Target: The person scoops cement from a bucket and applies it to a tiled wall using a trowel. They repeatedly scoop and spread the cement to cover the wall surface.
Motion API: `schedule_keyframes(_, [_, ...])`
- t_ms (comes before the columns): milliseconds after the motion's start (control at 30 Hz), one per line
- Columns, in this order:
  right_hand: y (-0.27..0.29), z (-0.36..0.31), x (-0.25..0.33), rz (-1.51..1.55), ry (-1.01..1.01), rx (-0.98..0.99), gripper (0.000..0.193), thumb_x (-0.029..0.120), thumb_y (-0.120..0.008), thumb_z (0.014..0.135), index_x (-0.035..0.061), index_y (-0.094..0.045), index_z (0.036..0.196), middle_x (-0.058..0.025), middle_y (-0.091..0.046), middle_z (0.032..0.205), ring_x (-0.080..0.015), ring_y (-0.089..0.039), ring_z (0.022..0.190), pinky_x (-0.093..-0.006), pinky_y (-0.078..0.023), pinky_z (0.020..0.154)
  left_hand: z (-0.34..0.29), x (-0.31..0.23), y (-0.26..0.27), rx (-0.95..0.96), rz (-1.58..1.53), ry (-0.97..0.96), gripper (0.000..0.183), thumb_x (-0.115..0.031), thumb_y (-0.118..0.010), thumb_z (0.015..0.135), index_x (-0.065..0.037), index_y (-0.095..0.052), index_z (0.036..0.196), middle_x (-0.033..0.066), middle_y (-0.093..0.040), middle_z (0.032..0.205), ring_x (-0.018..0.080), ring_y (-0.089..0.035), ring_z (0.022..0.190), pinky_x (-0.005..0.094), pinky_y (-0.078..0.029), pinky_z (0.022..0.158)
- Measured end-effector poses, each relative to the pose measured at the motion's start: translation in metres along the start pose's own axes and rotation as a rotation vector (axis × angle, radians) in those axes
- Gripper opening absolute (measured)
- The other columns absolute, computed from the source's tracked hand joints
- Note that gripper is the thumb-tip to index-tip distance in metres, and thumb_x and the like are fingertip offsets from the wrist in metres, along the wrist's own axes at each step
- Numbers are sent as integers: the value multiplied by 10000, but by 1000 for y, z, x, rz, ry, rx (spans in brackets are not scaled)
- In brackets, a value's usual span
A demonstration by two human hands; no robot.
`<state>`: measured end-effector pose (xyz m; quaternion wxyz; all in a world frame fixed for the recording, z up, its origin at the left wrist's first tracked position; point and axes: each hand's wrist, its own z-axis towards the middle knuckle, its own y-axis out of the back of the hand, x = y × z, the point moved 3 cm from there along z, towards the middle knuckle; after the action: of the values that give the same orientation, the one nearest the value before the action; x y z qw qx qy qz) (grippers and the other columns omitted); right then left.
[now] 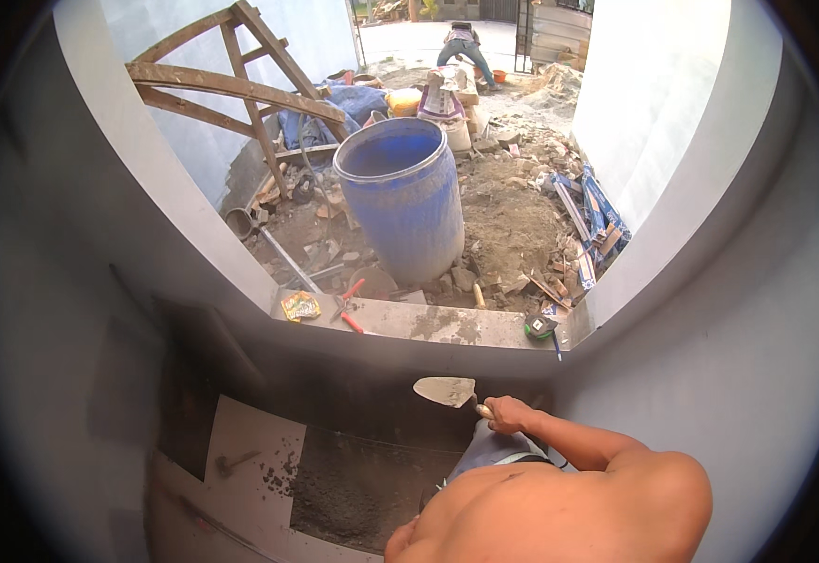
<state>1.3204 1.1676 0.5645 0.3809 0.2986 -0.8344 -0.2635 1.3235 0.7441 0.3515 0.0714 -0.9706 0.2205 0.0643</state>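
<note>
Apparently, pale floor tiles (252,433) already lie left of a rough, bare mortar bed (353,490) that seems left to cover, while the right hand (511,415) wraps its fingers around the trowel (445,390) farther right, the left hand's hold unclear.

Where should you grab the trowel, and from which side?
Probably best to take the trowel by its handle, coming from the right, just where the right hand grips it. The wide, flat blade points left, away from that hand, while the narrow handle sits at the right end, easy to wrap fingers around.
</note>
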Motion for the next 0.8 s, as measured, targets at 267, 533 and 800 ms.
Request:
schedule_keyframes(267, [9, 44, 36, -39, 178, 70, 317, 204, -661, 782, 45, -552, 1033, -230, -667, 926, -436, -632, 917, -499, -492, 787, -57, -10, 19, -103, -131, -44, 766, -423, -668, 912, -80, -314, 1498, 232, -386, 1480, 407, -454, 1308, 544, -466, 1000])
schedule_keyframes(533, [31, 168, 39, -171, 463, 54, 297, 208, -708, 760, 25, -552, 934, -243, -645, 841, -454, -625, 839, -478, -494, 706, -62, -64, -39, -55, -248, -137, 797, -550, -606, 902, -15, -379, 1448, 221, -397, 1481, 356, -427, 1340, 496, -378, 1064])
schedule_keyframes(800, [35, 265, 6, -375, 590, 320, 355, 198, -731, 714, -8, -588, 965, -240, -654, 829, -406, -650, 788, -448, -507, 682, -45, -29, -111, -493, 17, -193, 859, -572, -531, 908, 67, -352, 1453, 280, -394, 1476, 383, -395, 1379, 430, -327, 1124])
